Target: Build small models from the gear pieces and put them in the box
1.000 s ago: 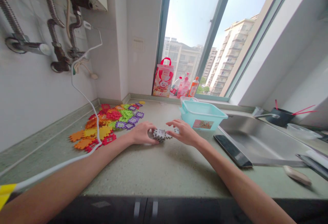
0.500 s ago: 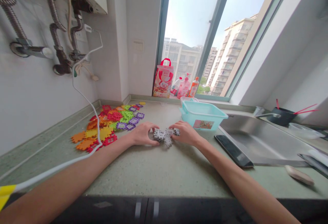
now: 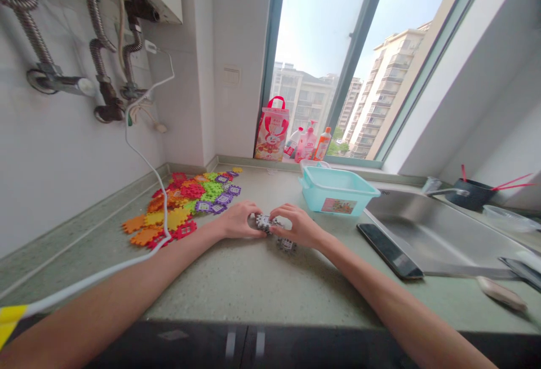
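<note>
Grey-white interlocking plastic tiles (image 3: 264, 222) with window cutouts and notched edges are between my hands, just above or on the counter. My left hand (image 3: 240, 219) grips them from the left, thumb below and fingers above. From the right, my right hand (image 3: 299, 225) has its thumb and fingertips closed on the same tiles. Another grey tile (image 3: 287, 243) lies on the counter under my right hand, partly shadowed. To the left is a pile of similar tiles (image 3: 192, 190) in orange, yellow, red, green and purple.
A turquoise plastic bin (image 3: 313, 193) stands behind my right hand, beside a steel sink (image 3: 416, 222). A phone (image 3: 389, 250) lies near the sink's edge. One white cable (image 3: 146, 160) runs across the coloured tiles and past my left forearm. Bottles (image 3: 307, 145) stand at the window.
My right hand has shifted slightly left, closer to my left hand, and its fingers arch over the grey tiles. One grey tile now sits lower, on the counter. The view has turned slightly left.
</note>
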Motion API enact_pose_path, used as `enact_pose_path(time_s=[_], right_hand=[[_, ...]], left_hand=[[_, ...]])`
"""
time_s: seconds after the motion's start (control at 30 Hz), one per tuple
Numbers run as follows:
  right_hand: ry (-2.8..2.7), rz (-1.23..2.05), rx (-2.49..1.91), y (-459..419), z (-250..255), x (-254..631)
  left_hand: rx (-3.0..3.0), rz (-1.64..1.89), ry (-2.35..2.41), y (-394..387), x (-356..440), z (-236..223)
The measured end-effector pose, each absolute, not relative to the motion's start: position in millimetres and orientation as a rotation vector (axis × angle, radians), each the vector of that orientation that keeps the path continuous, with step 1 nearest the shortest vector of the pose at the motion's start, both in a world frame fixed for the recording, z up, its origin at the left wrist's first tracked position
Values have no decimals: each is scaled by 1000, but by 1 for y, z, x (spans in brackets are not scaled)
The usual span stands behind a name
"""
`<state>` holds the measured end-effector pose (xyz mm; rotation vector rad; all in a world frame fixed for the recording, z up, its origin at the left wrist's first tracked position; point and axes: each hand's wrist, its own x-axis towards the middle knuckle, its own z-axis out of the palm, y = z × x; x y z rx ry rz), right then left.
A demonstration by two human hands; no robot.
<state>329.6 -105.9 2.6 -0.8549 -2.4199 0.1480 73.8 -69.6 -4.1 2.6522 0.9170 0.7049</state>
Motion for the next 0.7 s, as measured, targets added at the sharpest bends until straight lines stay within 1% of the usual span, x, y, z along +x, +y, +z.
enact_pose_path(time_s=[0.3, 0.47, 0.7], right_hand=[[-2399, 208, -894, -104, 0, 332], [-2440, 185, -886, -107, 8, 337], [-2456, 232, -1025, -113, 17, 353]], left_hand=[[2413, 768, 905, -62, 68, -11], [2387, 775, 948, -65, 68, -8], [2351, 801, 964, -68, 69, -6]])
